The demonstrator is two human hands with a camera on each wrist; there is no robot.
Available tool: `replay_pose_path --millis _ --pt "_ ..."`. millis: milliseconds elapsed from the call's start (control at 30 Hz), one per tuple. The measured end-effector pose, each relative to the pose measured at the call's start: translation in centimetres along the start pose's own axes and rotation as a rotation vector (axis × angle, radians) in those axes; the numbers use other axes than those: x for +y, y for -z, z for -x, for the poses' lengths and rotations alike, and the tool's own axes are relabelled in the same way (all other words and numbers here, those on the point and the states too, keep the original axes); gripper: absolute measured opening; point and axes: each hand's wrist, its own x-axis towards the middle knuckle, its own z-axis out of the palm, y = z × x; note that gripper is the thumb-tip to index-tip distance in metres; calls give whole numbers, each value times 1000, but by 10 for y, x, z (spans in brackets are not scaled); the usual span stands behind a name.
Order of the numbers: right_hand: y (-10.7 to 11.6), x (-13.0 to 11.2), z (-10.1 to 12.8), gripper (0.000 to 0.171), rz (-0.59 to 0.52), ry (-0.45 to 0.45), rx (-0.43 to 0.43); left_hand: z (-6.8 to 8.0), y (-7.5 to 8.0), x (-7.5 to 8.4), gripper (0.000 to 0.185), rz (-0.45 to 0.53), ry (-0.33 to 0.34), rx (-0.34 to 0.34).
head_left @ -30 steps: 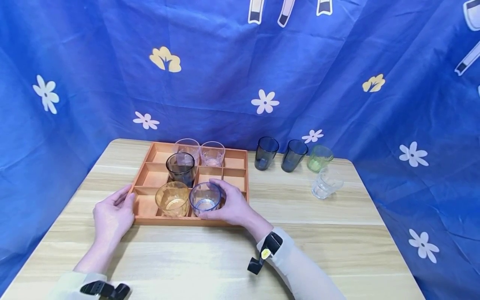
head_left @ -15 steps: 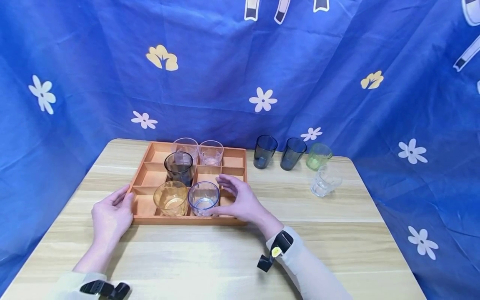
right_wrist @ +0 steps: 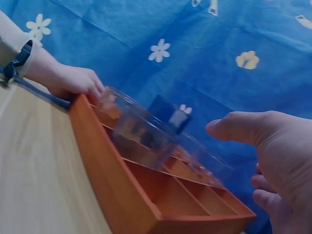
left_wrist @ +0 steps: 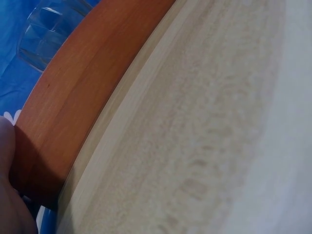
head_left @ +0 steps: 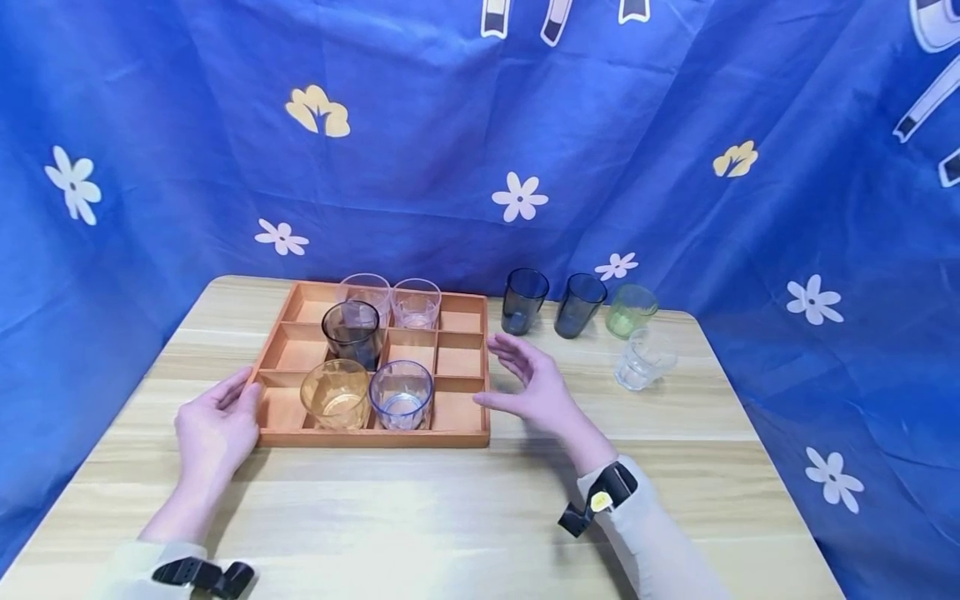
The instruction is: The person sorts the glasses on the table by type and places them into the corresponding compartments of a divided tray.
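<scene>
My left hand [head_left: 213, 425] holds the left front corner of a divided wooden tray [head_left: 375, 438]. Free of any glass, my right hand [head_left: 543, 392] hovers by the tray's right edge, thumb and fingers spread apart. A blue-rimmed clear glass [head_left: 401, 396] stands upright in the front row, beside an amber glass [head_left: 335, 398] on its left. Behind the amber one is a dark grey glass [head_left: 351, 335] in the middle row. Two pale pink glasses, one at the left [head_left: 365, 293] and one at the right [head_left: 417, 306], stand in the back row.
Right of the tray, two dark tumblers, the nearer [head_left: 522, 304] and the farther [head_left: 580, 308], stand along the table's back. Beside them are a green glass [head_left: 631, 312] and a clear glass [head_left: 643, 362]. A blue patterned cloth [head_left: 420, 142] hangs behind the table [head_left: 360, 517].
My right hand has let go of the blue-rimmed glass and moved right, past the tray's edge. That glass stays in its compartment. My left hand keeps its place on the tray.
</scene>
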Motion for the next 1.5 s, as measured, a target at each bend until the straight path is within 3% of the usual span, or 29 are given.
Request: replay_pose_path --millis 167,433,600,1133,1500 --pt "18 0 1 88 -14 36 51 -3 2 -1 38 7 -9 13" --pt "47 6 15 88 49 15 125 0 1 0 37 -4 -9 -2" --pt "68 9 24 89 33 2 188 2 1 2 38 -21 6 -11" --pt "122 -1 41 88 37 4 329 4 1 4 38 -24 -3 -2" --pt "154 -3 55 72 96 9 429 4 1 6 38 -27 -6 0"
